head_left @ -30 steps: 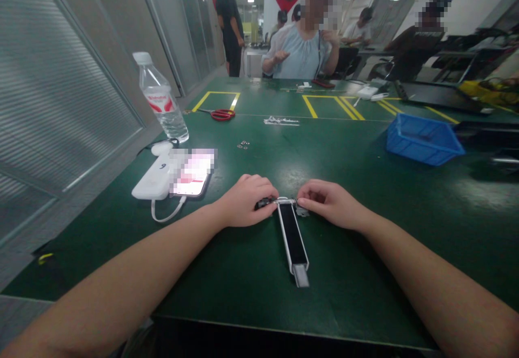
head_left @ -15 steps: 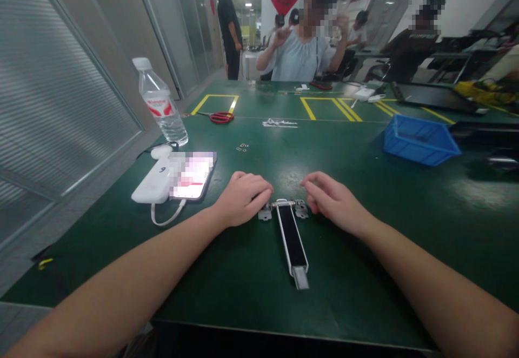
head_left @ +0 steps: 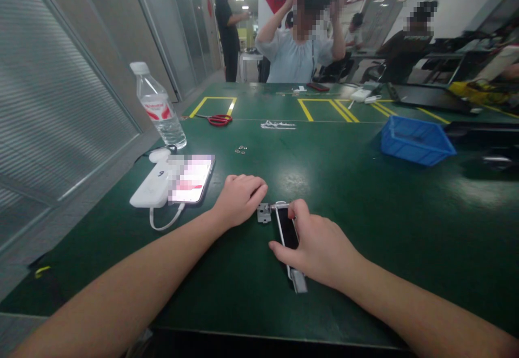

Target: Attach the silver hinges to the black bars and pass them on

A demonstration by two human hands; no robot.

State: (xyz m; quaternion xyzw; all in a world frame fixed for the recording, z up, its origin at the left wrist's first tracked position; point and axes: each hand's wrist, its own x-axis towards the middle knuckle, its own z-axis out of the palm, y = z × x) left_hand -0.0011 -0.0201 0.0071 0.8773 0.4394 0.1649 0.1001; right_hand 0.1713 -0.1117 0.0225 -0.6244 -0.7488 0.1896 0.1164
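On the green table lies a long metal piece with a black strip (head_left: 288, 232) framed in white and a grey tab at its near end. At its far end a small silver bracket plate (head_left: 264, 213) sticks out to the left. My right hand (head_left: 320, 242) is over the strip, thumb to its left and fingers bent at its far end; it hides the right side. Thumb and fingers stay apart. My left hand (head_left: 242, 199) rests curled just beyond the bracket, thumb against the fingers; anything inside them is hidden.
A phone (head_left: 193, 179) and white power bank (head_left: 148, 187) joined by a cable lie left, near a water bottle (head_left: 160, 109). Several small rings (head_left: 241, 149), red-handled scissors (head_left: 219, 120) and white strips (head_left: 278, 125) lie farther back. A blue bin (head_left: 417, 140) stands right. Someone sits opposite.
My right hand has moved left and nearer me, from beside the right bracket to over the black strip, covering that bracket. My left hand has shifted slightly left. The person opposite has raised their arms.
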